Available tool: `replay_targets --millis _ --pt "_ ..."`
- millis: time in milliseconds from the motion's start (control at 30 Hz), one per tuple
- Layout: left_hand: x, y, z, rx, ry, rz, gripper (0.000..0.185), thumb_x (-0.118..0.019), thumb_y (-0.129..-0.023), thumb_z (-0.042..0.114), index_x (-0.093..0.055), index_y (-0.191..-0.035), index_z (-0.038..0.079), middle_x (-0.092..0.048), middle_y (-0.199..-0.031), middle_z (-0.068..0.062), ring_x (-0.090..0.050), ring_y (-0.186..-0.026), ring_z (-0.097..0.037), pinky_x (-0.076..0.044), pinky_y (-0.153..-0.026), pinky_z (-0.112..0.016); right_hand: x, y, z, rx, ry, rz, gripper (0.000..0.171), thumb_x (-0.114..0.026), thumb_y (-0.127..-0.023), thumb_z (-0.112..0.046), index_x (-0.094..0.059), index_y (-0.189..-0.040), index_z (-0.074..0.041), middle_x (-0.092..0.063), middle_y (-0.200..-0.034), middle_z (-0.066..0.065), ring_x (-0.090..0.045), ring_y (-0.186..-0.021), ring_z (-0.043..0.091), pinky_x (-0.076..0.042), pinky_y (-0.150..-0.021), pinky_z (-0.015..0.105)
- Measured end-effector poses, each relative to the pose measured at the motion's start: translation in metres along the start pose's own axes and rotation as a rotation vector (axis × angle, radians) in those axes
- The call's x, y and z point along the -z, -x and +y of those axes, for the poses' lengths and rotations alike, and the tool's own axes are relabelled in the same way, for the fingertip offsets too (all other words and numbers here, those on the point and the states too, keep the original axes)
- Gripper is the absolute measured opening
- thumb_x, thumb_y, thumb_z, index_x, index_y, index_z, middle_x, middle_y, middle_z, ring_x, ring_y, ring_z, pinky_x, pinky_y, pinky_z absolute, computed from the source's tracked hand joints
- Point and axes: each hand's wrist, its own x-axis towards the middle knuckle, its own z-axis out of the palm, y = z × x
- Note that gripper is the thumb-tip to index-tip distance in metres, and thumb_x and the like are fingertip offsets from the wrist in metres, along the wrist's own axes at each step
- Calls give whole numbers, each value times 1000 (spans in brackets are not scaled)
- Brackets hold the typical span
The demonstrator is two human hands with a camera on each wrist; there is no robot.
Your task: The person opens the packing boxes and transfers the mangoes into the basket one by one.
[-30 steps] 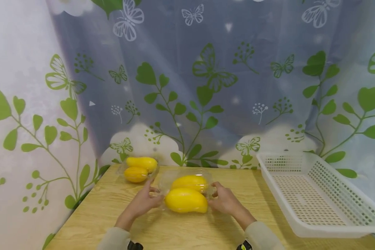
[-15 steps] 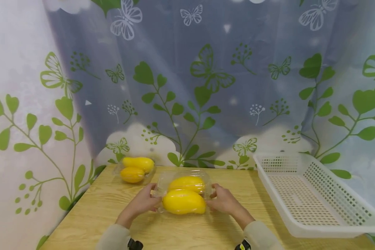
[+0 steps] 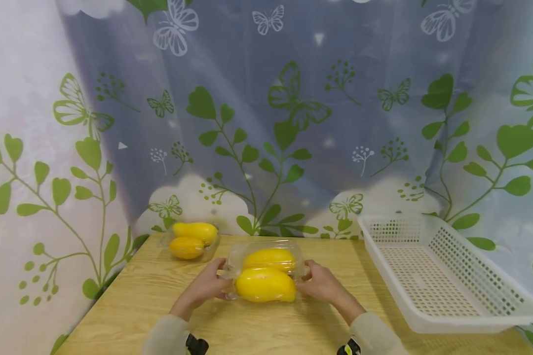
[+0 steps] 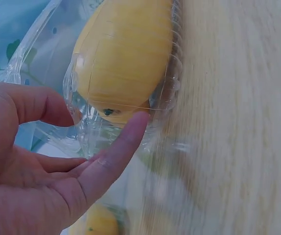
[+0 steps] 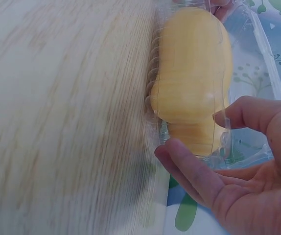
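Both hands held one clear plastic box (image 3: 266, 266) of mangoes, one at each short end. Her or his left hand (image 3: 206, 286) pinched the left end, with the thumb (image 4: 37, 105) curled on top of the rim and a finger (image 4: 116, 152) pressed against the side wall. The right hand (image 3: 322, 284) did the same at the right end, with its thumb (image 5: 258, 115) over the rim and a finger (image 5: 189, 169) under the edge. The box sat near the middle of the wooden table (image 3: 248, 330), just in front of the person, and I could not tell if it was lifted or resting on the wood. Its long side ran left to right, from one hand to the other. Two yellow mangoes lay inside it, side by side, and they also pointed left to right. The near mango (image 3: 265, 285) was bright yellow and the far mango (image 3: 268, 259) lay behind it under the clear lid. A second clear box (image 3: 190, 240) with two more yellow mangoes stood at the back left corner of the table, well apart from the hands. A white plastic basket (image 3: 466, 315) with small holes stood on the right side of the table, tilted a little away. Nothing lay between the held box and the basket. A curtain (image 3: 266, 123) with green leaves and butterflies hung behind the table.
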Motion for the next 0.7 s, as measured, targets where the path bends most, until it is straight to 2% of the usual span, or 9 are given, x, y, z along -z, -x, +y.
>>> replay_targets --millis 167,333,467,700 --pt "-1 -4 3 0 4 -3 63 -62 -95 5 -36 -150 -7 -41 -146 -30 -68 -91 -25 -67 -71 -41 3 -1 1 4 6 5 74 -77 -85 -12 -43 -148 9 -70 -116 22 -71 -79 20 -63 -80 40" --pt "-1 -6 5 -44 31 -66 59 -59 -100 7 -35 -152 -7 -40 -144 -31 -68 -95 -28 -67 -74 -43 6 -2 4 9 5 17 75 -77 -85 -13 -43 -148 8 -69 -110 17 -68 -80 19 -61 -78 39" --pt "-2 -6 5 -42 69 -96 61 -57 -100 5 -30 -154 -7 -34 -148 -34 -69 -93 -28 -67 -76 -45 8 -2 6 20 12 20 75 -76 -83 -11 -43 -148 10 -69 -108 16 -67 -80 19 -60 -77 38" --pt "-10 -9 -2 -7 116 -75 69 -57 -97 1 -24 -157 -5 -30 -153 -37 -70 -87 -25 -67 -75 -45 11 -1 15 5 6 25 74 -76 -82 -11 -45 -146 9 -67 -106 14 -67 -85 20 -60 -78 38"
